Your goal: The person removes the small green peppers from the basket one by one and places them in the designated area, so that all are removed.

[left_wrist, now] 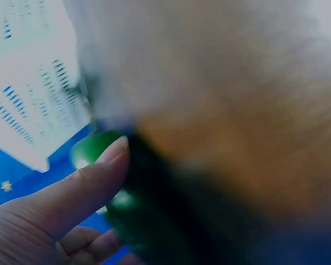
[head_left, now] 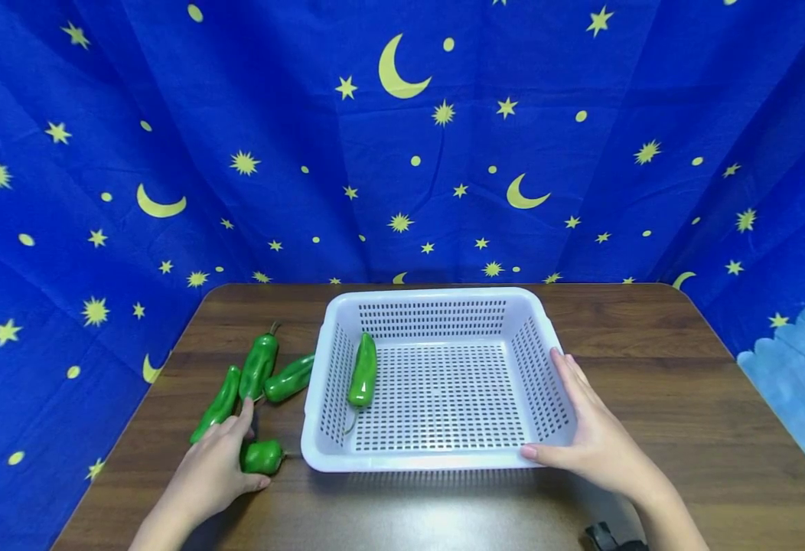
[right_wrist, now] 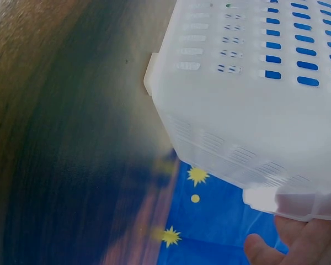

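Observation:
My left hand [head_left: 219, 463] is around a green pepper [head_left: 262, 457] at the left of the table. In the left wrist view the thumb [left_wrist: 96, 179] lies across this pepper and the other fingers curl behind it; part of the pepper is hidden by the hand. Its stem points toward the white perforated plastic basket [head_left: 416, 461]. My right hand [head_left: 595, 436] grips the basket at its front right corner, thumb on the front rim and fingers along the right side. Inside, a green pepper [head_left: 363, 371] lies near the left wall.
Beyond my left hand lie three more green peppers: one at the left [head_left: 218, 405], one in the middle [head_left: 259, 366], and one against the basket's left side [head_left: 291, 379]. A blue curtain [head_left: 444, 229] with moons and stars hangs behind the wooden table [head_left: 657, 383].

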`<state>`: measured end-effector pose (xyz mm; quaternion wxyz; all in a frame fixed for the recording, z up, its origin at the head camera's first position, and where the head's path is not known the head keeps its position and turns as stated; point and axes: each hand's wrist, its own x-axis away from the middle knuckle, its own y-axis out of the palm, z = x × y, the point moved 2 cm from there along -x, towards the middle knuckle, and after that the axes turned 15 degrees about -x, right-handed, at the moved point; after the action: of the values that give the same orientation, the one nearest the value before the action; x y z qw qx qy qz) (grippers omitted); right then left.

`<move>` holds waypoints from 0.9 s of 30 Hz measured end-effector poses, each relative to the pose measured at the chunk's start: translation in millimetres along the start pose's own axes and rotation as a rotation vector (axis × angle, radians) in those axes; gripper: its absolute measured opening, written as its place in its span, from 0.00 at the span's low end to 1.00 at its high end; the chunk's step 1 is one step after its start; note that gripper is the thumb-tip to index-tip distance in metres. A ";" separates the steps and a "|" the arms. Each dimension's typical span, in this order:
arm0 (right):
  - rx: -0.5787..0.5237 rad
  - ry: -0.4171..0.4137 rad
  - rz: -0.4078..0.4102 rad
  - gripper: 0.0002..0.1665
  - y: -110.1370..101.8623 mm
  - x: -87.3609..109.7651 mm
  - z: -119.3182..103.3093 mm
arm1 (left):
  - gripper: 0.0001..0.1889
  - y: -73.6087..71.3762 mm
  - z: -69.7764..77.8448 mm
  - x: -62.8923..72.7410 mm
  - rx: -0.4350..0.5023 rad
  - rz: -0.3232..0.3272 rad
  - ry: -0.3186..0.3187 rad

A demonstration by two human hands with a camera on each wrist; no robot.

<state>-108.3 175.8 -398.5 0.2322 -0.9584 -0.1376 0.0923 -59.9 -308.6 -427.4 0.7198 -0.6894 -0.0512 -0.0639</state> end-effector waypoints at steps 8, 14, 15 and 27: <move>0.004 0.007 0.007 0.78 -0.1 -0.3 -1.5 | 0.67 -24.6 4.4 3.5 0.027 0.004 0.020; 0.012 0.020 -0.002 0.78 0.9 -1.2 -2.9 | 0.68 -57.0 4.5 3.7 0.095 0.020 0.089; 0.013 0.020 -0.002 0.78 1.0 -1.4 -2.9 | 0.68 -65.0 4.4 2.8 0.114 0.034 0.111; 0.011 0.020 0.007 0.78 1.4 0.4 -2.5 | 0.61 -129.1 65.7 -42.0 0.197 0.071 0.332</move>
<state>-107.0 173.6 -397.0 0.2388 -0.9585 -0.1313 0.0841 -121.4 -247.5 -304.0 0.7840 -0.5971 0.0867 -0.1458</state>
